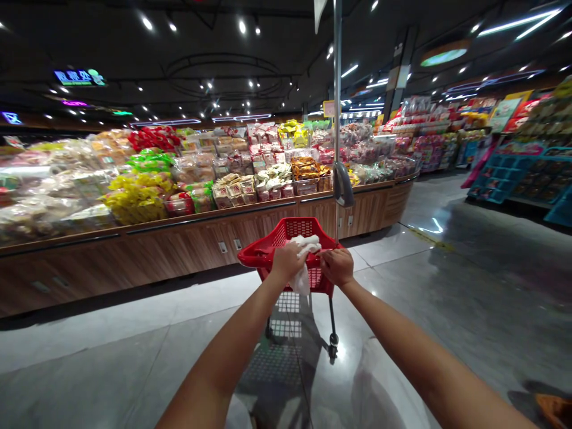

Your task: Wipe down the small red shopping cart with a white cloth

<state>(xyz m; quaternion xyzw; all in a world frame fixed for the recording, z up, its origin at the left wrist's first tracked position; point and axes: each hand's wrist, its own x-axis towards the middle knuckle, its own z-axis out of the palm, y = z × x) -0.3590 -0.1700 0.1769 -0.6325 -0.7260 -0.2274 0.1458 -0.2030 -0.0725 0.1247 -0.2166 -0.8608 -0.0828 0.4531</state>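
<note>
A red plastic shopping cart (268,247) on wheels stands on the shiny floor in front of me. My left hand (286,260) is closed on a white cloth (302,277) at the cart's near rim; the cloth hangs down over the edge. My right hand (338,266) is closed on the cart's near rim, just right of the cloth. Both arms reach straight forward. A grey pole (337,107) rises from the cart's far side, with a curved grey handle piece partway up.
A long wooden display counter (187,238) piled with packaged snacks runs across the left and centre. More shelves and blue crates (504,173) line the right. Grey tiled aisle floor (469,274) stretches ahead on the right. An orange object (556,408) sits at the bottom right corner.
</note>
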